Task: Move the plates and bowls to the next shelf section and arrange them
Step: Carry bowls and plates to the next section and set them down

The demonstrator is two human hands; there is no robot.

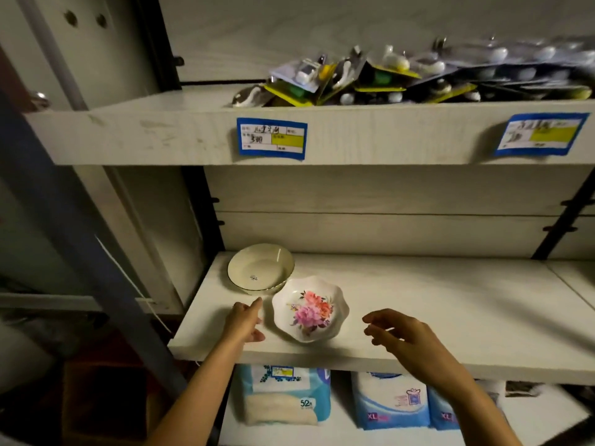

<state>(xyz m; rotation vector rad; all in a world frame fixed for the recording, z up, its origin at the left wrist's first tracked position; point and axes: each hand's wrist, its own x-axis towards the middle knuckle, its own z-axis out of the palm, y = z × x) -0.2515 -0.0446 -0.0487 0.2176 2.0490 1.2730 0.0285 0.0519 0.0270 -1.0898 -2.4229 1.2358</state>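
Observation:
A white scalloped plate with pink and orange flowers point(309, 310) lies near the front of the pale wooden shelf point(450, 304). Behind it to the left stands a cream bowl with a dark rim line point(261, 268), seemingly stacked on another. My left hand point(245, 320) hovers just left of the flowered plate, fingers straight, holding nothing. My right hand point(399, 333) hangs to the plate's right, fingers loosely curled, apart from it and empty.
The shelf above holds a heap of blister-packed goods point(418, 78) and carries two blue price labels point(272, 139). Below are packs of pads or diapers point(389, 400). A dark upright post point(209, 201) bounds the shelf on the left.

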